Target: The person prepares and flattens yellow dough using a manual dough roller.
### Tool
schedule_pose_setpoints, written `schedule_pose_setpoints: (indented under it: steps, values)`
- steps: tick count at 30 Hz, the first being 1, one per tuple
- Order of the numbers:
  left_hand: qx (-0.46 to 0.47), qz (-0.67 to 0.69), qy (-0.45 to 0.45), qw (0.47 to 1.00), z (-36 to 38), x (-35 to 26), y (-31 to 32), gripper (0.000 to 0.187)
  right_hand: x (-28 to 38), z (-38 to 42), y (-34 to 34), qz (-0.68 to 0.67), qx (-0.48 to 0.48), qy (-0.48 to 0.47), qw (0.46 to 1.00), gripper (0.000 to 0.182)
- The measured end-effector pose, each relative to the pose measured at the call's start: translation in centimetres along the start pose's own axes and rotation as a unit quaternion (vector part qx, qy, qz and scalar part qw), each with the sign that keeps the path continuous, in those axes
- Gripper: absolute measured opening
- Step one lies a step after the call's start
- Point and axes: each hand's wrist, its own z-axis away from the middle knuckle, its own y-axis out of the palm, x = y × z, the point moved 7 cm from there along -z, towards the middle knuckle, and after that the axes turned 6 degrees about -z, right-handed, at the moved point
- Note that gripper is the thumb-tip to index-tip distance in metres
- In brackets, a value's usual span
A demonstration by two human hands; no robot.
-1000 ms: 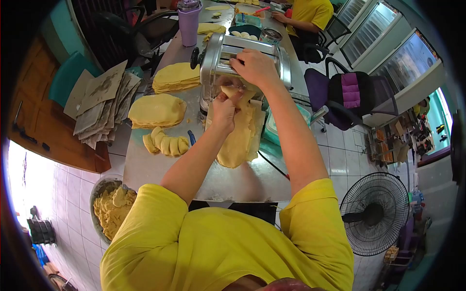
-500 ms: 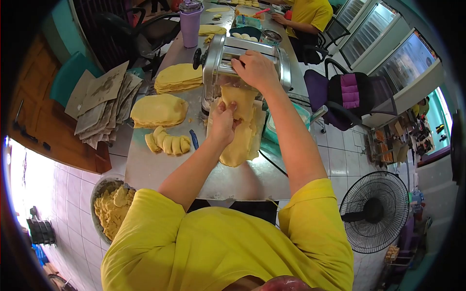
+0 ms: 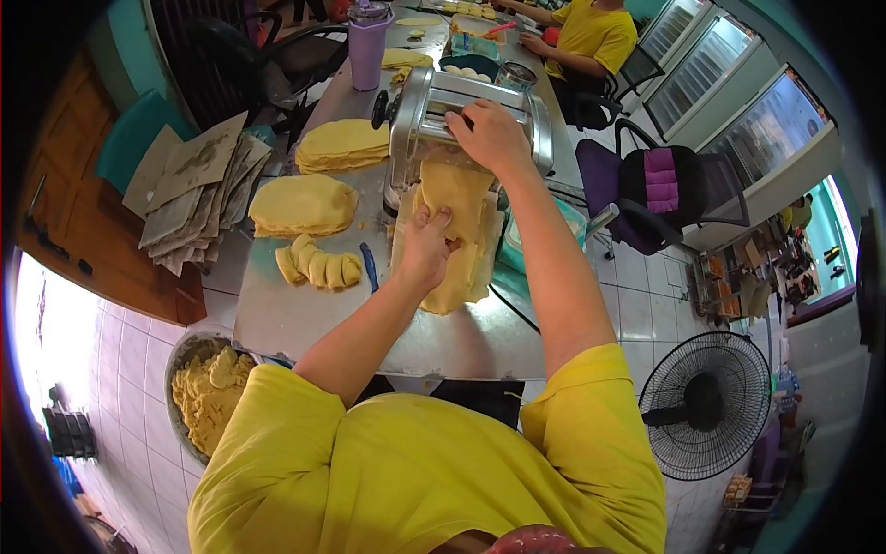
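A sheet of yellow dough (image 3: 452, 189) hangs from the front of a metal roller machine (image 3: 429, 97). My left hand (image 3: 427, 245) grips that sheet, thumb and fingers closed on it, above more flat dough (image 3: 452, 282) lying in front of the machine. On top of the machine rests my right hand (image 3: 489, 136), its fingers bent over the slot; whether they hold anything is hidden. To the left are two stacks of flat dough (image 3: 303, 205) (image 3: 343, 144), curled dough pieces (image 3: 318, 265) and a dark blue tool (image 3: 369, 268).
A lilac tumbler (image 3: 366, 51) stands behind the stacks. Right of the machine sits a teal-edged container (image 3: 544, 231). A bowl of crumbly dough (image 3: 210, 392) is at lower left, a fan (image 3: 706, 406) at lower right. Another person (image 3: 595, 42) sits at the far right side.
The dough sheet below the rollers reaches slightly lower, and my left hand has moved a little down with it. My right hand stays on top of the machine. The view has shifted slightly.
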Motion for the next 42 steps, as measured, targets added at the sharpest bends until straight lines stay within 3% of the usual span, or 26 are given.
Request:
schedule_pose_setpoints:
  steps: [4, 6, 22, 25, 27, 31, 32, 35, 42]
  values:
    - [-0.011, -0.01, -0.009, 1.0, 0.6, 0.4, -0.3, 0.017, -0.2, -0.2, 0.5, 0.004, 0.027, 0.01, 1.0, 0.038]
    - [-0.01, -0.008, -0.013, 1.0, 0.8, 0.5, -0.5, 0.017, 0.0, 0.0, 0.0, 0.002, -0.021, -0.024, 0.999, 0.04]
    - [-0.025, -0.003, -0.048, 0.999, 2.8, 1.1, -0.8, 0.025, -0.8, -0.3, 0.6, -0.025, 0.034, 0.042, 0.998, 0.041]
    - [-0.032, -0.009, -0.049, 0.998, 3.2, 1.3, -1.3, 0.024, -1.4, -0.5, 1.1, -0.02, 0.016, 0.023, 0.999, 0.04]
    - [-0.04, -0.022, -0.053, 0.998, 3.1, 1.9, -2.1, 0.025, -1.4, -0.6, 0.3, -0.001, -0.083, -0.033, 0.996, 0.039]
    - [-0.033, -0.031, -0.052, 0.998, 3.7, 2.2, -2.8, 0.026, -1.9, -0.7, 1.0, 0.074, -0.055, 0.026, 0.995, 0.044]
    - [-0.033, -0.033, -0.053, 0.998, 3.8, 2.1, -2.8, 0.026, -2.1, -0.7, 1.4, 0.081, 0.013, 0.065, 0.994, 0.05]
    - [-0.047, -0.04, -0.067, 0.996, 4.7, 2.0, -2.8, 0.022, -2.3, -1.1, 1.9, 0.095, 0.06, 0.09, 0.99, 0.053]
    - [-0.056, -0.038, -0.083, 0.994, 6.4, 3.1, -4.1, 0.023, -3.3, -1.4, 2.7, 0.068, 0.061, 0.101, 0.991, 0.06]
